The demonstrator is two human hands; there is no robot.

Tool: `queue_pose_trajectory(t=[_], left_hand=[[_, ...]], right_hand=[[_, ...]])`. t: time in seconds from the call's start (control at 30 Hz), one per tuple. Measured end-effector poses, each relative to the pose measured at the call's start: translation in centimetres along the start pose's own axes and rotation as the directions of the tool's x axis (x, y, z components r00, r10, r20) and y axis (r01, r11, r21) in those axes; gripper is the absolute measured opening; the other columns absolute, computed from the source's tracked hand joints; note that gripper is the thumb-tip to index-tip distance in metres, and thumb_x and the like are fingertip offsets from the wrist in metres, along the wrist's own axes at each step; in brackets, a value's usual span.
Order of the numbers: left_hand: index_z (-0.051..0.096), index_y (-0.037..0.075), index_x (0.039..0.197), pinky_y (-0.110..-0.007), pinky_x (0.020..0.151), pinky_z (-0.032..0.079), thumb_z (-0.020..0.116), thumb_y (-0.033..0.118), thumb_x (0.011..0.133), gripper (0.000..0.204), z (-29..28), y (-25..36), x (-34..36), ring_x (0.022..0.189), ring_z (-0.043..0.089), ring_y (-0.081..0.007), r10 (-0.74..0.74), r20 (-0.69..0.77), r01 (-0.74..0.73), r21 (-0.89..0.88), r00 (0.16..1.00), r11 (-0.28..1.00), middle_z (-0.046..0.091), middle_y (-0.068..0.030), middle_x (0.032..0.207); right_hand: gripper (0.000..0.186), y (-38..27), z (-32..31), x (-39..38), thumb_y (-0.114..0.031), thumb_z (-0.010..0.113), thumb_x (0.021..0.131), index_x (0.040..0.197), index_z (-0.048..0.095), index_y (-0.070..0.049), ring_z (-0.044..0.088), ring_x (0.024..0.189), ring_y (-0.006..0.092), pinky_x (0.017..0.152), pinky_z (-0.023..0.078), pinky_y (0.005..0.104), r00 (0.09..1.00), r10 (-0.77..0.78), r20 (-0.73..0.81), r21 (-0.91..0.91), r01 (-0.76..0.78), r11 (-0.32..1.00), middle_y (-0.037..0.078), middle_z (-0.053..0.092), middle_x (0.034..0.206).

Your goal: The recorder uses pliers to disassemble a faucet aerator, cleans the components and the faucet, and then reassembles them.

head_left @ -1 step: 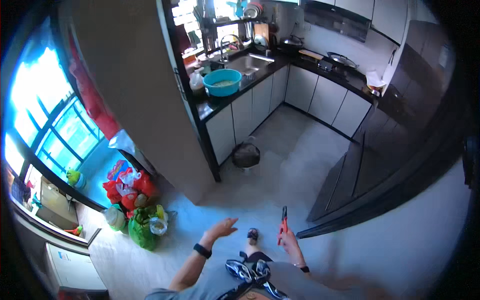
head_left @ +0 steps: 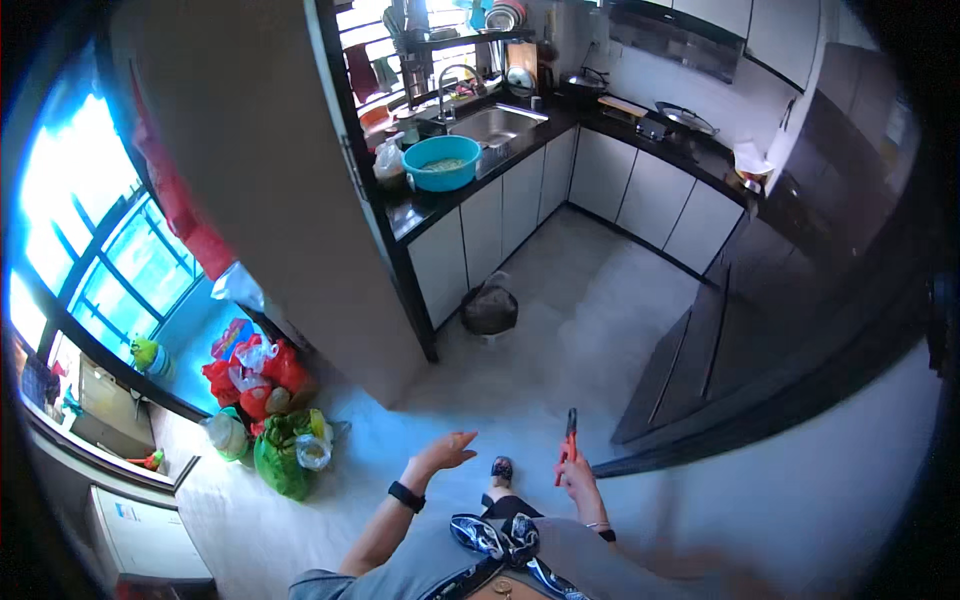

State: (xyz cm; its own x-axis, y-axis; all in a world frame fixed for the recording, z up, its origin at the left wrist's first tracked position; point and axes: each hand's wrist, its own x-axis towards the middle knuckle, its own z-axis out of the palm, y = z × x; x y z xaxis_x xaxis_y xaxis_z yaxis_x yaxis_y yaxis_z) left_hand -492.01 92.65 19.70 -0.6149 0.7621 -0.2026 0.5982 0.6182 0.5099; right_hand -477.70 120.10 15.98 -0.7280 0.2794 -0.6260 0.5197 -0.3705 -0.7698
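Note:
Low in the view my left hand (head_left: 443, 450) is held in the air, fingers stretched out, holding nothing, with a dark band on the wrist. To its right my right hand (head_left: 576, 475) grips a pair of red-handled pliers (head_left: 569, 440), their dark jaws pointing up. My sandalled foot (head_left: 502, 468) shows on the floor between the hands.
Ahead is a kitchen with sink (head_left: 497, 124), teal basin (head_left: 450, 180), stove (head_left: 650, 127) and a dark bin (head_left: 489, 310). A pillar (head_left: 270, 200) stands left of it, beside red and green bags (head_left: 281, 465). A dark door (head_left: 760, 310) is at the right.

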Motion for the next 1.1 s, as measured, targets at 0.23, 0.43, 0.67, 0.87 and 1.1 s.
queue_pose_trajectory(t=[0.23,0.43,0.67,0.87,1.1], left_hand=[[0.043,0.004,0.120,-0.042,0.081,0.043,0.055,0.030,0.081,0.048,-4.8,-4.8,13.3,0.097,0.051,-0.0370,0.110,0.070,-0.102,-0.110,0.991,0.989,0.054,-0.0213,0.106],[0.046,0.003,0.114,-0.043,0.079,0.043,0.055,0.027,0.081,0.041,-10.6,-9.4,22.6,0.095,0.051,-0.0376,-0.066,0.091,0.075,-0.105,0.994,0.992,0.055,-0.0225,0.100],[0.049,0.003,0.105,-0.044,0.076,0.043,0.055,0.027,0.080,0.035,-16.3,-13.2,39.2,0.092,0.053,-0.0364,-0.136,0.122,0.152,-0.130,0.983,0.980,0.056,-0.0216,0.093],[0.044,0.004,0.109,-0.042,0.072,0.045,0.056,0.024,0.080,0.037,-24.7,-13.0,55.7,0.087,0.054,-0.0352,-0.030,0.044,0.036,-0.154,0.999,0.987,0.055,-0.0195,0.091],[0.038,0.005,0.122,-0.040,0.077,0.044,0.056,0.022,0.080,0.049,-33.0,-14.8,70.5,0.093,0.052,-0.0347,0.017,-0.046,-0.023,-0.144,0.999,0.989,0.052,-0.0193,0.101]], right_hand=[[0.066,-13.1,-3.1,13.8,0.009,0.044,0.064,0.127,0.039,-0.013,0.042,0.059,0.0102,0.040,0.030,0.0219,0.970,-0.161,-0.181,0.162,0.191,0.968,0.001,0.043,0.088],[0.067,-28.3,-5.1,24.0,0.010,0.042,0.063,0.127,0.039,-0.010,0.048,0.082,0.0174,0.059,0.041,0.0265,0.912,-0.386,-0.141,-0.262,0.342,0.902,0.005,0.047,0.108],[0.065,-50.4,-6.6,35.4,0.009,0.042,0.065,0.126,0.041,-0.013,0.023,0.127,0.0333,0.097,0.022,0.0580,0.663,-0.715,0.222,-0.889,0.439,0.131,0.014,0.025,0.137],[0.062,-69.1,-3.4,40.1,0.009,0.046,0.065,0.123,0.046,-0.015,0.014,0.129,0.0394,0.095,0.019,0.0636,0.550,-0.720,0.423,-0.906,0.231,-0.355,0.014,0.016,0.141],[0.061,-85.9,0.5,53.4,0.013,0.043,0.067,0.120,0.050,-0.016,0.015,0.129,0.0392,0.097,0.023,0.0579,0.336,-0.682,0.650,-0.756,0.195,-0.625,0.013,0.017,0.142]])
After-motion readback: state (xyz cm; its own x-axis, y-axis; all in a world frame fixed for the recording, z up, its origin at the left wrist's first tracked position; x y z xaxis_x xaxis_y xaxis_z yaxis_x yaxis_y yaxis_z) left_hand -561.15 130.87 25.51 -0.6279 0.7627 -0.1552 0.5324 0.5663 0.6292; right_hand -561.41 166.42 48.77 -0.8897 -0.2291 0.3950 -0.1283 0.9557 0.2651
